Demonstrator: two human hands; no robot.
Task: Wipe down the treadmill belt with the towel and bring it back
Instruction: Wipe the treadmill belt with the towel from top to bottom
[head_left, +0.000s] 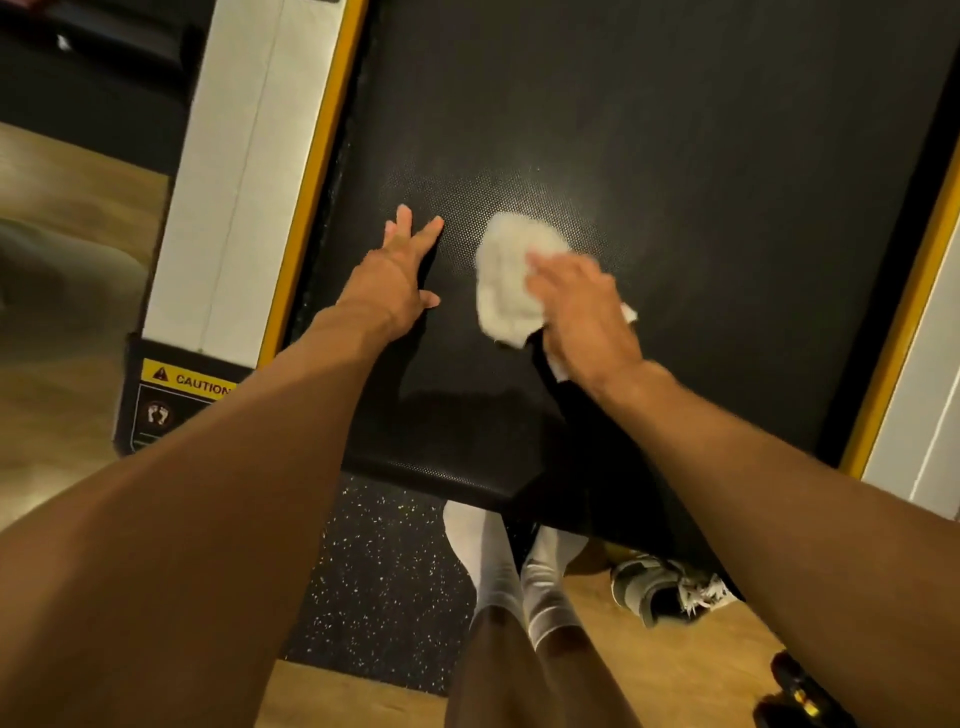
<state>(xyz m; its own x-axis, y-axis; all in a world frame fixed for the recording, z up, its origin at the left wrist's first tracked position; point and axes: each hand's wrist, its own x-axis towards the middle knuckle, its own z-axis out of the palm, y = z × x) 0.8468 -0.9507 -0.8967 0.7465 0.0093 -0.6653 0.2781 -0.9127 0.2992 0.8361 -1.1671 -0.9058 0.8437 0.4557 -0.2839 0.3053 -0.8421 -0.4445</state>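
Left hand (397, 275) flat, right hand (582, 306) gripping towel (506, 270)

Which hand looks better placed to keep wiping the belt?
The right hand. It already grips the white towel and presses it on the black belt. The left hand is empty, fingers spread flat on the belt beside the towel, seemingly bracing.

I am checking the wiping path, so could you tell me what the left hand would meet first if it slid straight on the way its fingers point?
Probably nothing: the left hand points up along the bare treadmill belt, which looks free to the picture's top.
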